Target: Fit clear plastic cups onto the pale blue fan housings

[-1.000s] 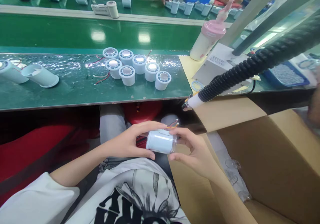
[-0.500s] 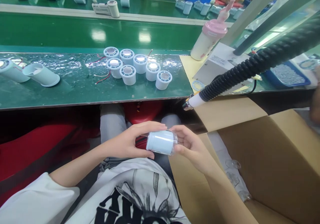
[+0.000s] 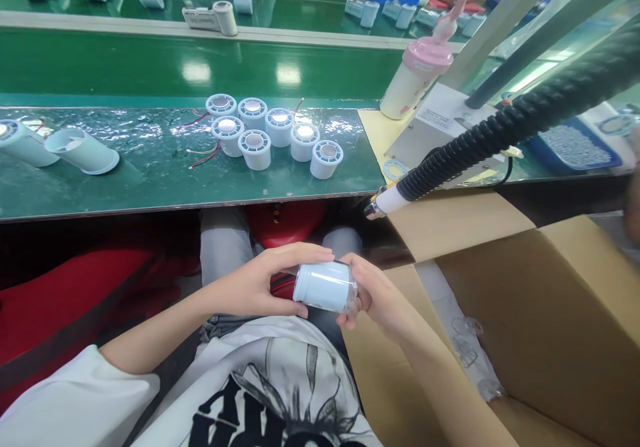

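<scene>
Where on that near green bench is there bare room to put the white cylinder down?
The bench is bare along its front edge and between the two tipped tubes on the left and the cluster of seven upright white cylinders. That cluster is crowded, with loose wires beside it. Both the left hand and right hand hold the white cylinder.

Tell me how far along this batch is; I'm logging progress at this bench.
Done, apparently: seven white housings stand upright in a cluster on the green bench, wires trailing beside them. In hand: one housing held over the lap, left hand around its body, right hand at its clear end. Left, apparently: two housings lying on their sides at the bench's left.
</scene>
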`<act>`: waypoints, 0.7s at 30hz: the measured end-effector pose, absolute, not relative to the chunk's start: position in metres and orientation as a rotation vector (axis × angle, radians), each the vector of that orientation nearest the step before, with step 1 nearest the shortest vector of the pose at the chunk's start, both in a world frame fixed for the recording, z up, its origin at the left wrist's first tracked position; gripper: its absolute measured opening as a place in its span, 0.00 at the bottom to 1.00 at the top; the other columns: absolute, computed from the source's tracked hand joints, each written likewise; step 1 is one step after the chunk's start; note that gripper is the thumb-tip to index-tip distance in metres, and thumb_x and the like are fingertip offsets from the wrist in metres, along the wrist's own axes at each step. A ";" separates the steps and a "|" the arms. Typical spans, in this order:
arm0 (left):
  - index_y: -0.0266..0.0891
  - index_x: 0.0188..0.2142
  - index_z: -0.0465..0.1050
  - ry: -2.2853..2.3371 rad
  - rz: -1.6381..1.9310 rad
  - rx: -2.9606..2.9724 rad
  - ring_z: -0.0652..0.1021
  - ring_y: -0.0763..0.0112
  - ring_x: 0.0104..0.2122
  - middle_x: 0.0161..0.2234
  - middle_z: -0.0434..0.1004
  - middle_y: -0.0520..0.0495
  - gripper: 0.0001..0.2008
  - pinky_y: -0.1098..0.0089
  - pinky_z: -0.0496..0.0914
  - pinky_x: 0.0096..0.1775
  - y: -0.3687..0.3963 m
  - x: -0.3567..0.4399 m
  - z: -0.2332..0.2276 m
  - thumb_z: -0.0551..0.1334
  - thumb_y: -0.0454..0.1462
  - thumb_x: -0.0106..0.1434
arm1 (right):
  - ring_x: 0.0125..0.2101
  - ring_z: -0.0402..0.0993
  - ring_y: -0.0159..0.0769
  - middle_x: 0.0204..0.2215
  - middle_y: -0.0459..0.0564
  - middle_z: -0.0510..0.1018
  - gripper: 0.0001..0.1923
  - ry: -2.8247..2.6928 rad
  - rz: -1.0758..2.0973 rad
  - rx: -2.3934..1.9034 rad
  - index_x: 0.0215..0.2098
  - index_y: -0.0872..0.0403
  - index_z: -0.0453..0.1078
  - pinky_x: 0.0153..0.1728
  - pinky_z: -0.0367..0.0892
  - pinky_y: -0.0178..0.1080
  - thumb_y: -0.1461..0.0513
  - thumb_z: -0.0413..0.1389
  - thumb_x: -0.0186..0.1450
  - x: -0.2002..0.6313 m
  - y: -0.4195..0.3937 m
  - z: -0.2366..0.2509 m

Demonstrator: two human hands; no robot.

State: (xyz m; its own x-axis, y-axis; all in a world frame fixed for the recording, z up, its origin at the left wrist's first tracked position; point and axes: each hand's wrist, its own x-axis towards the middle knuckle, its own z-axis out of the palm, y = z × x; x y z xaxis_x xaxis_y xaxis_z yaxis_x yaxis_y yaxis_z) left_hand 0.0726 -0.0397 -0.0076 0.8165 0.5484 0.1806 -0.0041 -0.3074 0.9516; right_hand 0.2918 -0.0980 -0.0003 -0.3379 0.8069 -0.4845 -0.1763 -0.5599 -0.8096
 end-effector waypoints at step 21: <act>0.46 0.56 0.63 0.590 0.546 1.471 0.73 0.61 0.49 0.53 0.67 0.42 0.29 0.64 0.73 0.47 -0.051 0.077 0.005 0.67 0.36 0.55 | 0.29 0.77 0.33 0.39 0.53 0.78 0.12 -1.247 1.401 -1.387 0.46 0.52 0.63 0.27 0.73 0.35 0.57 0.49 0.66 0.290 -0.109 -0.005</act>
State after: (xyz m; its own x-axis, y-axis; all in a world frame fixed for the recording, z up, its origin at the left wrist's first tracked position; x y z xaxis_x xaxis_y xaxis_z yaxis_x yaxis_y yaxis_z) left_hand 0.0767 -0.0512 0.0053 0.7454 0.6657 -0.0340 0.0175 0.0314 0.9994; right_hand 0.2902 -0.1092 -0.0055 -0.0927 0.9718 -0.2167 0.1023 -0.2072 -0.9729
